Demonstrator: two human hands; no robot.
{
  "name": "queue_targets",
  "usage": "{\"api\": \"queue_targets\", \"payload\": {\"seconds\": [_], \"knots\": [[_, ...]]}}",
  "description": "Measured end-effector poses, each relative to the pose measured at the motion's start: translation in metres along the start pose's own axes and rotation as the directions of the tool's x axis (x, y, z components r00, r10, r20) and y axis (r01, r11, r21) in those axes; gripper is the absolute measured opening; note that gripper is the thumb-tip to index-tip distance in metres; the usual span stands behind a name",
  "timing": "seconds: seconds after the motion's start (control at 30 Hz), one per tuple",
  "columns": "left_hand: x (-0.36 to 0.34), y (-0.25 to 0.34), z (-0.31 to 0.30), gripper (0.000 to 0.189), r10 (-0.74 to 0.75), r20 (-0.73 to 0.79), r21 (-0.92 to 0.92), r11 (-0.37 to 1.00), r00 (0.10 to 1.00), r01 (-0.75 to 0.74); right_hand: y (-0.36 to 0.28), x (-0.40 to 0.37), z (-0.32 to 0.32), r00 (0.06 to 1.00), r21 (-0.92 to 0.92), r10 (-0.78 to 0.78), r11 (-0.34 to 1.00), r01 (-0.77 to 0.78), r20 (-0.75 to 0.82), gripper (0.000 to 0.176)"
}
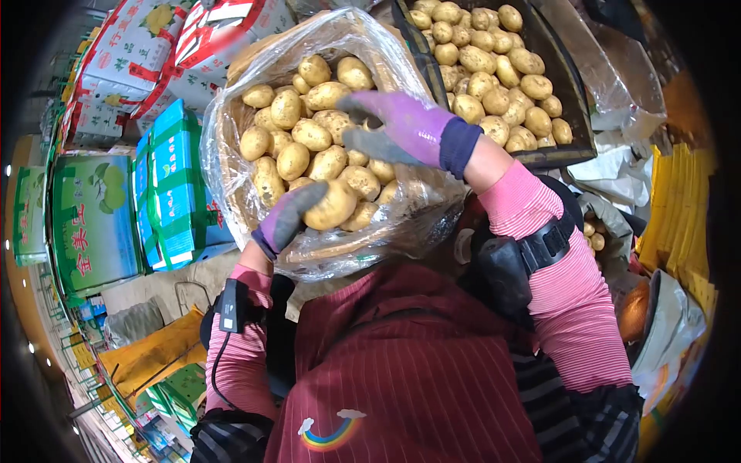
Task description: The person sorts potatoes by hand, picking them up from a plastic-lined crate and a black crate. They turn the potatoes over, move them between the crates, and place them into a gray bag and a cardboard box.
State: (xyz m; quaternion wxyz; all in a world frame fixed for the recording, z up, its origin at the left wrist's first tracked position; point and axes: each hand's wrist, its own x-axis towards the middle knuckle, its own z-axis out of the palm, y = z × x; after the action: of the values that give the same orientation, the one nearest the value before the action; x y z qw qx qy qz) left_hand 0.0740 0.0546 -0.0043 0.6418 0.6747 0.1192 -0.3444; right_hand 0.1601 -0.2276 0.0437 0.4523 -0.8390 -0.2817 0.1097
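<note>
My left hand (289, 216), in a purple and grey work glove, is closed on the side of a large potato (332, 205) at the near edge of a plastic-lined box (231, 166). My right hand (401, 127), gloved the same way, hovers over the far right part of this box with its fingers apart. Beneath it lie many loose potatoes (312, 135), pale brown with dark specks. Clear plastic film (417, 224) bunches over the box's near right corner.
A dark crate (583, 143) full of potatoes stands at the upper right. Blue (174, 185) and green (93, 220) cartons stand at the left, with white-and-red boxes (123, 65) behind. Yellow stacked material (679, 224) and bags are at the right.
</note>
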Motion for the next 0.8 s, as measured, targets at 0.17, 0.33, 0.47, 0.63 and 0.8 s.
{"api": "queue_targets", "payload": {"seconds": [0.17,0.33,0.47,0.63,0.8], "knots": [[-0.012,0.032,0.012,0.071,0.076,-0.004,-0.283,0.956,0.997,-0.074,0.005,-0.006,0.036,0.953,0.042,-0.284,0.959,0.281,0.108,0.077],[-0.011,0.036,0.012,0.073,0.124,0.223,-0.471,0.882,0.967,-0.005,-0.01,-0.005,0.021,0.965,0.369,-0.052,0.928,-0.048,0.258,0.081],[-0.016,0.043,0.028,0.059,0.22,0.059,-0.311,0.931,0.974,-0.192,-0.02,-0.015,-0.009,0.906,0.693,0.156,0.597,-0.403,0.393,0.07],[-0.016,0.05,0.036,0.049,0.303,0.014,-0.187,0.937,0.953,-0.295,0.01,-0.024,-0.002,0.941,0.909,0.155,0.252,-0.331,0.299,0.063],[-0.002,0.043,0.033,0.051,0.232,0.004,-0.158,0.961,0.973,-0.228,0.015,-0.033,-0.01,0.952,0.93,0.163,0.223,-0.291,0.258,0.061]]}}
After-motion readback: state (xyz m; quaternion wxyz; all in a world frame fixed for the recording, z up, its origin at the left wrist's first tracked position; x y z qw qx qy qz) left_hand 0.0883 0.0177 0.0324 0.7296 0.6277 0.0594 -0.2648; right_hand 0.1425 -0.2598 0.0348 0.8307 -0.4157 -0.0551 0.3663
